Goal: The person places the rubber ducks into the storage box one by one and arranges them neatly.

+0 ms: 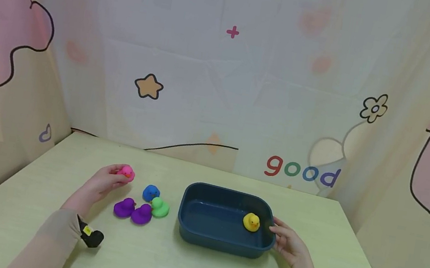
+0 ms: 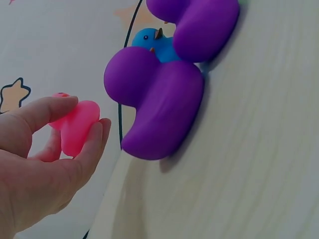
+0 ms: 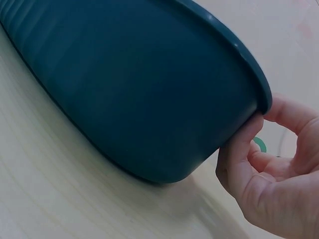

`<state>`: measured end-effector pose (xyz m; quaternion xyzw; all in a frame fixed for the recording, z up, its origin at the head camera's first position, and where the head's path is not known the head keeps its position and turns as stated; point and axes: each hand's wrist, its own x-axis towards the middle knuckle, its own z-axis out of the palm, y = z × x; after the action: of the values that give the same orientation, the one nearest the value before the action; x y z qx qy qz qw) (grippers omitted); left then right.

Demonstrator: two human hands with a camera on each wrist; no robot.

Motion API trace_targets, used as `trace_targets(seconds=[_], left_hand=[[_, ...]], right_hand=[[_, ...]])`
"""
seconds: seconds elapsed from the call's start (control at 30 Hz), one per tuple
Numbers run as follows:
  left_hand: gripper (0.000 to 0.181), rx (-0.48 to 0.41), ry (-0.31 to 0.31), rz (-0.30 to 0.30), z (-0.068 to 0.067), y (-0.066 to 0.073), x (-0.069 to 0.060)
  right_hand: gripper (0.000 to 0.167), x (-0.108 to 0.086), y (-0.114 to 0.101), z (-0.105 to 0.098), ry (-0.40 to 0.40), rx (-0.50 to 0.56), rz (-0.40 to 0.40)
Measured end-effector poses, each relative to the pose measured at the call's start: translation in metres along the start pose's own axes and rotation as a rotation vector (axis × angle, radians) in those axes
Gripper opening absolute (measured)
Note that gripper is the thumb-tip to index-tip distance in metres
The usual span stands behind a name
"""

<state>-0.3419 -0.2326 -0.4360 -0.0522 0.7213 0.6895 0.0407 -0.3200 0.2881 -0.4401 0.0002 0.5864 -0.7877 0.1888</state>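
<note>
My left hand (image 1: 104,180) pinches a pink rubber duck (image 1: 127,173) between thumb and fingers, raised off the table. In the left wrist view the same pink duck (image 2: 79,127) sits between the fingertips. Near that hand are two purple ducks, one on the left (image 1: 124,208) and one on the right (image 1: 142,214), with a blue duck (image 1: 151,193) and a green duck (image 1: 160,208) beside them. My right hand (image 1: 292,246) grips the right end of a dark blue basin (image 1: 218,243) at its rim. Inside the basin, towards that end, lies a yellow duck (image 1: 251,222).
The basin stands on a pale wood-grain table (image 1: 142,259), to the right of the loose ducks. A printed cloth (image 1: 223,83) hangs behind the table and along both sides.
</note>
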Motion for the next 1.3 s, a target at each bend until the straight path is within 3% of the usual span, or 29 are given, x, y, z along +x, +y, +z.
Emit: trace_targets(seconds=[0.23, 0.47, 0.67, 0.9, 1.13, 1.3], left_hand=[[0.07, -0.079, 0.053, -0.002, 0.01, 0.005, -0.002], [0.071, -0.133, 0.089, 0.002, 0.034, 0.018, -0.006], [0.067, -0.11, 0.074, 0.002, 0.064, 0.029, -0.005], [0.063, -0.191, 0.022, 0.043, 0.1, 0.041, 0.004], [0.061, -0.222, -0.01, 0.069, 0.143, 0.051, 0.012], [0.057, -0.189, -0.069, 0.073, 0.175, 0.055, 0.014]], right_hand=[[0.065, 0.0, 0.0, 0.0, -0.005, 0.007, -0.002], [0.064, 0.002, 0.003, -0.004, 0.006, -0.023, -0.005], [0.062, 0.002, 0.003, -0.004, -0.002, -0.016, -0.011], [0.057, 0.003, 0.004, -0.004, -0.003, -0.022, -0.013], [0.063, 0.002, 0.003, -0.002, -0.003, -0.021, -0.016], [0.061, 0.003, 0.004, -0.004, 0.005, -0.004, -0.014]])
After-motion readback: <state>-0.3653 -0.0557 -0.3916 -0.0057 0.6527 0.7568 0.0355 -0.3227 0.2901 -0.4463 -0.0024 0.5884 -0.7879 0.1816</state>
